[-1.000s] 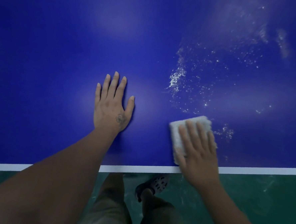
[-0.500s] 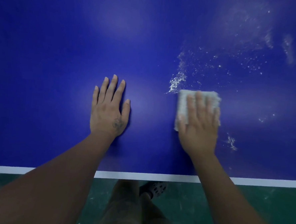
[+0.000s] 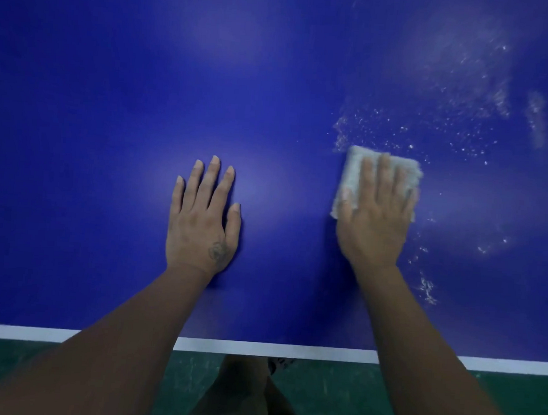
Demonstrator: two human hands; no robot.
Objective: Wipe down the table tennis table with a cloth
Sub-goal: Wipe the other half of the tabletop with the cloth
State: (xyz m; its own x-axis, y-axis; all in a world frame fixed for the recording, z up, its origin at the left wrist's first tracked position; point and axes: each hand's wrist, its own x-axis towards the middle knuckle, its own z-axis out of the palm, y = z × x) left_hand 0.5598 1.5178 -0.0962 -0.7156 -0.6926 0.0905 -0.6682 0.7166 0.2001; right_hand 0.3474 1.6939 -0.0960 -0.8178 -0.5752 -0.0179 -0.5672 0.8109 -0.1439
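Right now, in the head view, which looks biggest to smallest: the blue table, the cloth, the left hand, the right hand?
1. Blue table: fills most of the view.
2. Left hand and right hand: look alike, so unranked.
3. Cloth: smallest as seen, though the right hand covers much of it.

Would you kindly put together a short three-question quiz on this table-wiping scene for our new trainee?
1. True or false: the left hand lies flat on the blue table and holds nothing.
2. What presses the white cloth onto the table? A: the left hand. B: the right hand. C: neither hand.
3. Where does most of the white residue lie relative to the cloth?

Key: 1 true; 2 B; 3 beyond the cloth and to its right.
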